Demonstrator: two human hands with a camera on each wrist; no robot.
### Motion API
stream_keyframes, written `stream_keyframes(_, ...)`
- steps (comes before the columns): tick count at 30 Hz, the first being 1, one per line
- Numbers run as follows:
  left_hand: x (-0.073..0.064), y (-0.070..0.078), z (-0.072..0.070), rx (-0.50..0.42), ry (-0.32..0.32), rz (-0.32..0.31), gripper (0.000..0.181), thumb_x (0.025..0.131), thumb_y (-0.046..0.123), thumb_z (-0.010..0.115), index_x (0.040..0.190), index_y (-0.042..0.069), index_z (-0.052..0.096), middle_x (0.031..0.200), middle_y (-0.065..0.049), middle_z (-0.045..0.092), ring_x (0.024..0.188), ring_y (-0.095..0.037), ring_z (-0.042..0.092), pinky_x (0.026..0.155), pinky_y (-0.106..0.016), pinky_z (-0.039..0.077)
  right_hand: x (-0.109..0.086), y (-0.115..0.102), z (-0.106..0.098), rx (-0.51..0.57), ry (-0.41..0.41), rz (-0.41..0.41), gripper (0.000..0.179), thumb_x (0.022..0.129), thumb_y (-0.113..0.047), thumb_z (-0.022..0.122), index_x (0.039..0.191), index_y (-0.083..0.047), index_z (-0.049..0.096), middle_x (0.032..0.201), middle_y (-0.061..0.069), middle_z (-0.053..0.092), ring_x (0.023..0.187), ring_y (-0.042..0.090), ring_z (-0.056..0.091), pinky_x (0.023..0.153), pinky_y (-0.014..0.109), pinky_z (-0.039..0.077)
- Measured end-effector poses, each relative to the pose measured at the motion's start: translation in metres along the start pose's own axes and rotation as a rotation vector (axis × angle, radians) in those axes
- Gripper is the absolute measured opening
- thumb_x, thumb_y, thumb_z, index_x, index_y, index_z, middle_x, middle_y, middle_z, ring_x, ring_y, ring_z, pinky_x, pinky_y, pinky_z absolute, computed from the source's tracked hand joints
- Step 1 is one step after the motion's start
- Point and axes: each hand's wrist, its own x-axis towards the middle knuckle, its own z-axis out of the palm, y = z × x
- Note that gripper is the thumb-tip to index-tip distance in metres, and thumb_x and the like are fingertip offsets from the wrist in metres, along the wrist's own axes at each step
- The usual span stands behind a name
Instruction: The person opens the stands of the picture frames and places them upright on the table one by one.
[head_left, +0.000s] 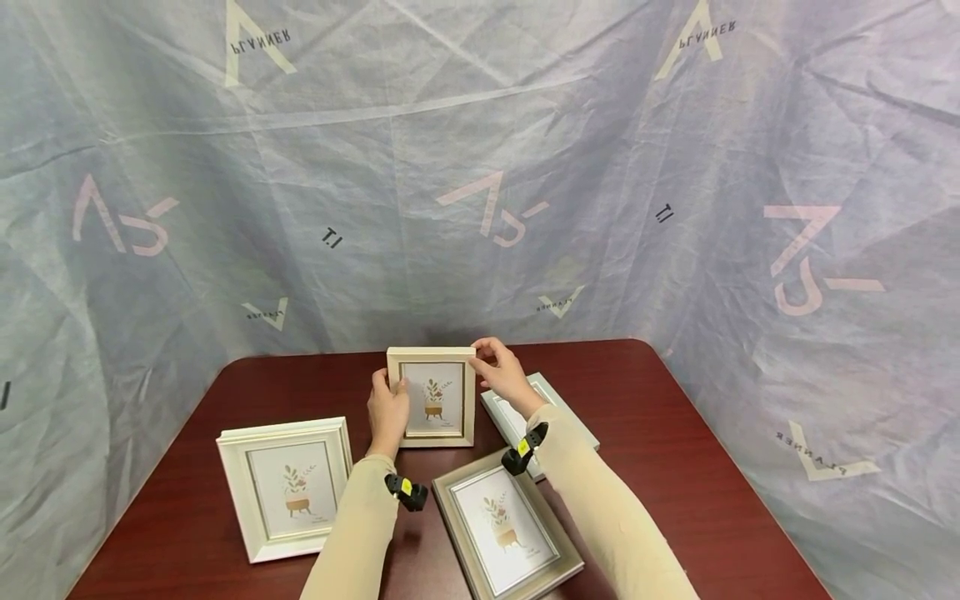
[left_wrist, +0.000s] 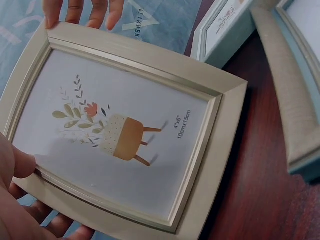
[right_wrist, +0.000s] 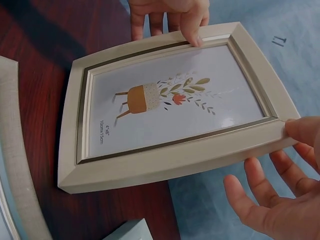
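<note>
Forward, left hand (head_left: 387,415) gripping frame (head_left: 432,398), right hand (head_left: 504,372) pinching corner (head_left: 469,352)

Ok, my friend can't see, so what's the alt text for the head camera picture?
A person's left hand and right hand hold a cream picture frame at a dark red table. An off-white frame is at the left, a brownish-silver frame near the bottom, and a partly hidden whitish frame to the right; grey printed cloth hangs behind.

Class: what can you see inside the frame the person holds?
The frame holds a print of a plant with a red flower in a legged pot, plus size text. Anything behind the print is covered.
</note>
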Motion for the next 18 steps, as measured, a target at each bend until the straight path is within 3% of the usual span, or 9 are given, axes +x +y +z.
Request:
stream_keyframes(4, -0.0005, -0.0019, -0.0019, -0.017, 0.000, -0.015, 0.042, 0.102, 0.019, 0.054, 0.138, 0.001, 0.044, 0.126, -0.031, 0.056, 0.113, -0.046, 0.056, 0.090, -0.057, 0.042, 0.0007, 0.0008, 0.0027, -0.002, -0.002, -0.004, 0.026, 0.099, -0.014, 0.061, 0.124, -0.006, 0.058, 0.109, 0.012, 0.059, 0.098, 0.031, 0.065, 0.079, 0.050, 0.054)
stream_keyframes(11, 0.0010, -0.0037, -0.0050, -0.106, -0.032, -0.026, 0.045, 0.105, 0.027, 0.049, 0.139, -0.002, 0.043, 0.136, -0.028, 0.051, 0.124, -0.042, 0.049, 0.100, -0.054, 0.038, 0.0020, -0.0019, 0.0037, 0.016, 0.005, 0.038, 0.030, 0.100, -0.014, 0.060, 0.128, -0.005, 0.058, 0.110, 0.013, 0.060, 0.100, 0.032, 0.063, 0.079, 0.045, 0.054)
stream_keyframes(18, 0.0052, 0.0028, -0.0081, -0.123, -0.026, -0.027, 0.051, 0.106, 0.029, 0.044, 0.144, -0.005, 0.042, 0.143, -0.029, 0.045, 0.133, -0.042, 0.041, 0.108, -0.054, 0.032, 0.0037, -0.0020, 0.0038, 0.051, 0.004, 0.084, 0.037, 0.101, -0.020, 0.057, 0.135, -0.004, 0.056, 0.118, 0.014, 0.060, 0.105, 0.034, 0.062, 0.074, 0.033, 0.053)
